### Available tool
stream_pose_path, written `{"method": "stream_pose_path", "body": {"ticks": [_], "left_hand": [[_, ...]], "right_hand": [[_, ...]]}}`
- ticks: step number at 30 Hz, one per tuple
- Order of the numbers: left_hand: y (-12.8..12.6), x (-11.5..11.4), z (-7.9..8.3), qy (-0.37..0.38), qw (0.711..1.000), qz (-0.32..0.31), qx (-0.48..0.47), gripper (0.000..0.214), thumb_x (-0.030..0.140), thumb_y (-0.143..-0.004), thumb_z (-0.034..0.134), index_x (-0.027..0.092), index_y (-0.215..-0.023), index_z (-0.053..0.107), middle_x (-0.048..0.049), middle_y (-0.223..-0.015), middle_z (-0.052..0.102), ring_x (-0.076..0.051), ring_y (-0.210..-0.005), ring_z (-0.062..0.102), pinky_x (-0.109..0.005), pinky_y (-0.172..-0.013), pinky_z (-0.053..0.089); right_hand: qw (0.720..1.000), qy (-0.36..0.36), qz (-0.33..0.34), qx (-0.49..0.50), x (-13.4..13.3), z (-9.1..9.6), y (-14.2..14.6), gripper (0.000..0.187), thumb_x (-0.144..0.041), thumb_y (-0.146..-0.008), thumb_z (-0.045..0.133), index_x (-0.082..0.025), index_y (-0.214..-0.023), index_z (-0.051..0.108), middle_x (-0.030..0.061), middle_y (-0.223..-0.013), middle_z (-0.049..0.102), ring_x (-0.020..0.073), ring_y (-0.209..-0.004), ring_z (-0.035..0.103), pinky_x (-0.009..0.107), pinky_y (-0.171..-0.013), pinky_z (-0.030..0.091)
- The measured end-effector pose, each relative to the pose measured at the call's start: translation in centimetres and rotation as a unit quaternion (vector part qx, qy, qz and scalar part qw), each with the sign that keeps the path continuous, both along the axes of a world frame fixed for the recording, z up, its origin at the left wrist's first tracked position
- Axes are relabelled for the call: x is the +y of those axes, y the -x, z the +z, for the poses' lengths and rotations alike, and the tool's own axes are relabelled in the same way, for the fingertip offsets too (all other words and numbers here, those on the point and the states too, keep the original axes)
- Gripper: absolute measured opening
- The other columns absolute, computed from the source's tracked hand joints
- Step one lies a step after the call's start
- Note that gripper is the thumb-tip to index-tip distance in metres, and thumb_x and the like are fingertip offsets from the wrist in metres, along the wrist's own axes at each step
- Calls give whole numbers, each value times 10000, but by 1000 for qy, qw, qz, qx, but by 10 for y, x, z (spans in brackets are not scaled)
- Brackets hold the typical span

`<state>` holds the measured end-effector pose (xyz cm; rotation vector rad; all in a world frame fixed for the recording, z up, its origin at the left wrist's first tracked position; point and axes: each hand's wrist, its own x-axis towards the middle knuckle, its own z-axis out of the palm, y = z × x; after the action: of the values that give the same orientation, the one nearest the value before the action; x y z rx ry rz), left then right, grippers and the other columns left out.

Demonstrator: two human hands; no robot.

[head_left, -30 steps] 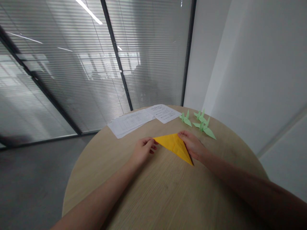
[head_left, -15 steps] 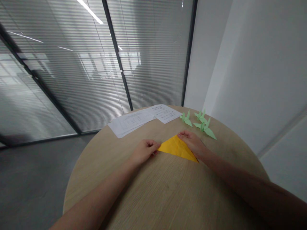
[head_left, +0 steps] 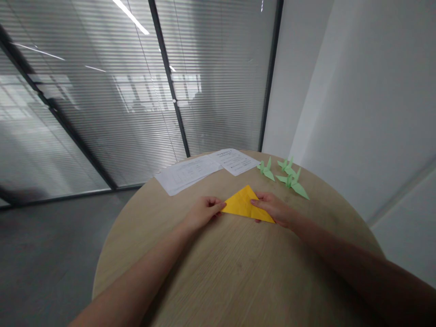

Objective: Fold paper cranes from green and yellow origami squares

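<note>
Yellow paper (head_left: 243, 206), folded into a flat triangle, is lying on the round wooden table (head_left: 238, 272), a little past the middle as the person sees it. It is probably lying flat with a hand at each end so that it is not sliding or popping open.

The left hand (head_left: 202, 212) is sitting at 9 o'clock from the paper. Its fingers are curled in loosely and their tips are touching the pointy left corner. It is hard to tell if they are pinching that corner or only pressing it down.

The right hand (head_left: 275, 211) is sitting at 3 o'clock from the paper. Its fingers (head_left: 255, 202) are lying on top of the paper, and a bit of thumb is peeking out under the near edge, so it looks like this hand is pinching the right end.

Some green paper cranes (head_left: 289, 177) are standing at 1 o'clock from the paper, well apart from it. White printed sheets (head_left: 190, 173) are lying at 11 o'clock, near the far rim.
</note>
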<state>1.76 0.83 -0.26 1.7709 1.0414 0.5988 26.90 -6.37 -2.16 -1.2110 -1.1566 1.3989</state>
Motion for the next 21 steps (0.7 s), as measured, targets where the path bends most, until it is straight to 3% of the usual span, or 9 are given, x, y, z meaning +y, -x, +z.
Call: {"method": "stream_pose_path", "body": {"ticks": [6, 10, 14, 17, 21], "left_hand": [[-2, -11, 8, 67, 994, -82, -8, 365, 533, -728, 762, 169, -757, 746, -3, -635, 627, -119, -543, 468, -235, -508, 298], [-5, -16, 8, 103, 988, -112, -34, 331, 496, -730, 782, 166, -739, 755, -22, -669, 675, -124, -571, 520, -231, -524, 354], [-10, -19, 1, 134, 983, -114, -54, 339, 493, -750, 780, 155, -757, 765, -32, -680, 694, -125, -556, 542, -237, -527, 384], [-11, -19, -3, 143, 984, -87, -65, 330, 481, -760, 781, 153, -789, 770, -49, -722, 723, -136, -573, 581, -246, -542, 416], [-6, -13, -3, 140, 985, -6, -99, 325, 464, -765, 789, 157, -869, 773, -75, -808, 762, -164, -625, 644, -262, -573, 458]], "right_hand": [[997, -7, 38, -65, -2, 0, 2, 288, -476, -718, 832, -221, -843, 783, 65, -788, 756, 180, -602, 635, 275, -511, 510], [986, -38, 48, -155, -2, -6, 4, 254, -468, -741, 831, -221, -739, 771, 30, -634, 702, 129, -492, 540, 216, -442, 348], [974, -79, 39, -209, -4, -7, 7, 353, -471, -732, 851, -205, -588, 668, -4, -524, 607, 99, -428, 465, 213, -416, 243], [979, -55, 58, -186, -5, -6, 6, 344, -486, -756, 833, -207, -640, 669, -8, -539, 621, 105, -415, 511, 215, -405, 295], [983, -42, 54, -171, 1, -5, -4, 287, -465, -770, 821, -198, -760, 717, 4, -582, 675, 123, -490, 601, 212, -467, 431]]}}
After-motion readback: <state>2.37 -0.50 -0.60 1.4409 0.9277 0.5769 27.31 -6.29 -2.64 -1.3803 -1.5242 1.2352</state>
